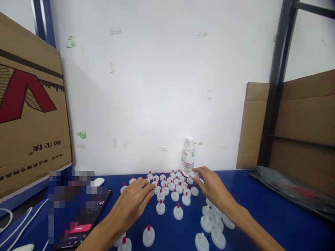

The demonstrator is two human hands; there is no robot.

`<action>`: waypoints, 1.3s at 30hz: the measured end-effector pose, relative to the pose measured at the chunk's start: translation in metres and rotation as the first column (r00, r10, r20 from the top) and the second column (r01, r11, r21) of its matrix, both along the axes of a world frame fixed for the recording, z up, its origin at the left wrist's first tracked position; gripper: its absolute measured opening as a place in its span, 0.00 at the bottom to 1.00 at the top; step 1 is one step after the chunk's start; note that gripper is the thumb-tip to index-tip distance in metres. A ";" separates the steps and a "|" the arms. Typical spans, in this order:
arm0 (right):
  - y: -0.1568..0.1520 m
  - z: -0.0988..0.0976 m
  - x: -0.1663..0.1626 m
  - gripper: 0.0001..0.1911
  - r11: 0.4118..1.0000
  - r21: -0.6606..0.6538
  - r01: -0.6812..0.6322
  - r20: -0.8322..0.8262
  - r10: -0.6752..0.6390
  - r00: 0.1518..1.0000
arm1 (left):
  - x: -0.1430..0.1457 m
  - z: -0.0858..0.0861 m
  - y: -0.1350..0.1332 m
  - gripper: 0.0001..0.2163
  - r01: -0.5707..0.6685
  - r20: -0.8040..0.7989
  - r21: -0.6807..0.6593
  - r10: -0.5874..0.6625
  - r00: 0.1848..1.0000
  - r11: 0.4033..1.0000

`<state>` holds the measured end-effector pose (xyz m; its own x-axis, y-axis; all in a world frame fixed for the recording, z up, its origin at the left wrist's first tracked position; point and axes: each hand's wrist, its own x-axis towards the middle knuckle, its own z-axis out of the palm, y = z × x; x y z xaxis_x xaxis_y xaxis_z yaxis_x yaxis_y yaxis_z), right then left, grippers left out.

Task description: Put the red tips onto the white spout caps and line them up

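Observation:
Several white round nozzle caps with red tips [175, 195] stand upright on the blue table, mostly grouped between my hands. My right hand [209, 181] pinches a white cap [194, 174] just in front of the water bottle; no red tip shows on it. Low over the left side of the group is my left hand [133, 198], its fingers pressed together; what they hold, if anything, is hidden. Small loose red tips [149, 200] lie by its fingertips. Below my right forearm sit several white caps without red tips [206, 223].
A clear water bottle [188, 157] stands against the white wall [162, 87]. At the left are a phone [101, 205], white cables [22, 226] and a large cardboard box [34, 104]. A grey plastic bag [295, 190] lies on the blue table [251, 216] at the right.

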<state>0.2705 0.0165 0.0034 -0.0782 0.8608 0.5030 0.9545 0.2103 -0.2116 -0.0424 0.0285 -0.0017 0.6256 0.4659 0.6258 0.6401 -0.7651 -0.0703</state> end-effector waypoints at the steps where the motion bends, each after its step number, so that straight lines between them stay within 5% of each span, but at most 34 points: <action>1: -0.005 0.000 -0.010 0.16 0.999 0.035 -0.038 -0.024 0.039 0.999 | 0.002 -0.001 -0.001 0.11 0.022 0.001 0.020 -0.022 1.000 1.000; 5: -0.028 -0.008 -0.047 0.16 0.954 0.178 -0.242 -0.054 0.255 0.965 | 0.011 -0.007 -0.007 0.11 0.126 0.020 0.121 -0.129 0.991 0.985; 10: -0.047 -0.011 -0.067 0.20 0.872 0.134 -0.471 0.136 0.455 0.880 | 0.019 -0.011 -0.015 0.13 0.197 0.039 0.162 -0.206 0.978 0.967; 15: -0.047 -0.016 -0.067 0.33 0.850 0.195 -0.490 0.183 0.459 0.869 | 0.021 -0.014 -0.019 0.13 0.210 0.043 0.125 -0.217 0.975 0.970; 25: -0.046 -0.014 -0.067 0.38 0.845 0.260 -0.468 0.197 0.428 0.882 | 0.029 -0.013 -0.029 0.10 0.241 0.078 0.153 -0.255 0.964 0.958; 31: -0.046 -0.018 -0.068 0.29 0.818 0.303 -0.488 0.195 0.448 0.872 | 0.033 -0.013 -0.028 0.08 0.194 0.099 0.191 -0.215 0.972 0.962; 39: -0.053 -0.012 -0.069 0.21 0.788 0.339 -0.513 0.231 0.460 0.858 | 0.035 -0.010 -0.030 0.13 0.196 0.114 0.085 -0.204 0.972 0.977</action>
<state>0.2015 -0.0361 -0.0088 -0.5221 0.4371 0.7324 0.7162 0.6909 0.0983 -0.0079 -0.0014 -0.0115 0.6187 0.2893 0.7304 0.4818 -0.8741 -0.0619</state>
